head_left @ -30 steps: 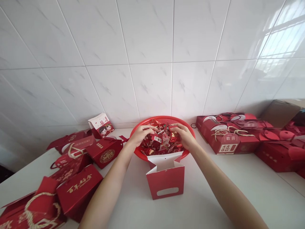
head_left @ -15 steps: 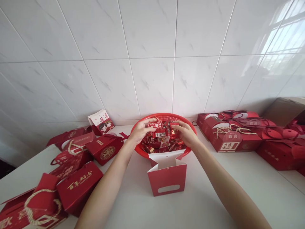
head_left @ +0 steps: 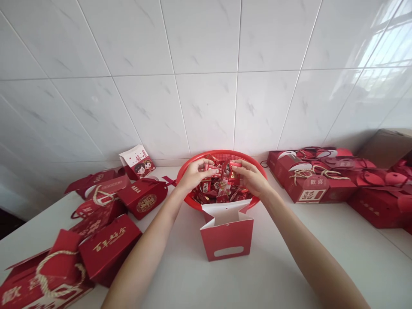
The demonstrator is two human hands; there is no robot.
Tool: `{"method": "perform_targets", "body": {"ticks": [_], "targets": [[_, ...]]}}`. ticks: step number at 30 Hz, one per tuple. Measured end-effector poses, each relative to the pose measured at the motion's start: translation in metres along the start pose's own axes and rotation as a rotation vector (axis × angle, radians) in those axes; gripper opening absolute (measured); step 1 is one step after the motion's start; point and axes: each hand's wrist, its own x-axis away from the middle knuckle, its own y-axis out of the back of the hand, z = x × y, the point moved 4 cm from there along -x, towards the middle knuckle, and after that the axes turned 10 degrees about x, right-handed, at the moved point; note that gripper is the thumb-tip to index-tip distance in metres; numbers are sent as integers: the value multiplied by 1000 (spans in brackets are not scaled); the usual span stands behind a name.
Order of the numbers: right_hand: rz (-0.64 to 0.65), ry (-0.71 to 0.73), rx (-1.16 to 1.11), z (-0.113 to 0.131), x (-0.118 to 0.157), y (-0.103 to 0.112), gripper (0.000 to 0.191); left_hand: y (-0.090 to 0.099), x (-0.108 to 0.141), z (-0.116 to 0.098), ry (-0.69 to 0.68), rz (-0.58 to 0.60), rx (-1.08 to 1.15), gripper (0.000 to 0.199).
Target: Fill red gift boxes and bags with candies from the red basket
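Observation:
Over a red plastic basket heaped with red-wrapped candies, both my hands are at work. My left hand pinches a small red-wrapped candy between thumb and fingers. My right hand is closed on another red candy, with a dark wrapper end showing at its tip. The two candies are close together but apart. In front of the basket stands a red gift box, its top open and white inside; what it holds cannot be seen.
Red gift boxes with rope handles crowd the left side. A white-and-red box stands against the tiled wall. More red boxes fill the right, with a brown carton behind them.
My left hand has lifted its candy slightly off the pile and turned it. The right hand keeps its candy and has drawn a little toward the left. The view has shifted slightly.

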Motion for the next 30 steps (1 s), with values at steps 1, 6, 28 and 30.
{"method": "perform_targets", "body": {"ticks": [1, 6, 28, 30], "targets": [[15, -12, 16, 0, 0, 0, 44, -3, 1, -1, -19, 14, -20, 45], [62, -22, 65, -1, 1, -1, 42, -14, 3, -8, -99, 68, -82, 41], [-336, 37, -155, -7, -5, 13, 42, -16, -2, 28, 244, 379, -671, 30], [-340, 41, -146, -6, -4, 12, 42, -9, -6, 30, 215, 286, -720, 33]]}}
